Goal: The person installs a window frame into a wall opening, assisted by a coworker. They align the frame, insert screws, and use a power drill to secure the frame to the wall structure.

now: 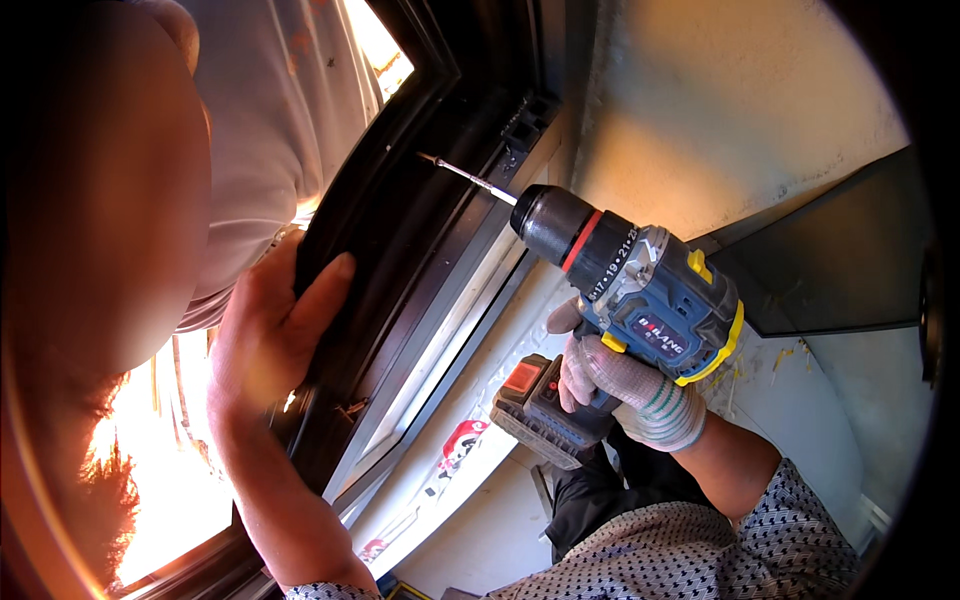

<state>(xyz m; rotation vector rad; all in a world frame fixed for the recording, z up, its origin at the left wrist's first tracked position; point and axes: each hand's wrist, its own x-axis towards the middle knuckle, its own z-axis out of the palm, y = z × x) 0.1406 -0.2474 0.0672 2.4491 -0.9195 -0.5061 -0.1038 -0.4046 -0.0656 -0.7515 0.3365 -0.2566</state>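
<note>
- Head view: your right hand (pixel 640 390), in a pale knitted glove with green stripes at the cuff, holds a blue and black cordless drill (pixel 640 290) right of the middle.
- Your right fingers are curled round the drill's grip, closed on it just under the body; a yellow button shows beside them.
- Below that hand, the battery (pixel 560 410) sits at the foot of the grip, dark with an orange-red panel.
- From the chuck (pixel 545 220), a long thin bit (pixel 475 180) points up and to the left, its tip over the dark frame (pixel 395 225); you cannot tell whether it touches.
- Your left hand (pixel 262 325) is on the outer edge of that frame, well apart from the drill. Its thumb is spread away and lies against the frame; the other fingers are largely hidden, so you cannot tell how tightly they close.
- Beyond the frame, at the upper left, is another person's light grey garment (pixel 275 110), close to your left hand.
- Beneath the drill, a white sheet (pixel 510 385) with a red and black cartoon print runs beside the frame.
- To the right, a dark panel (pixel 840 250) stands near the pale wall (pixel 750 100).
- Your patterned sleeve (pixel 800 515) shows at the lower right.
</note>
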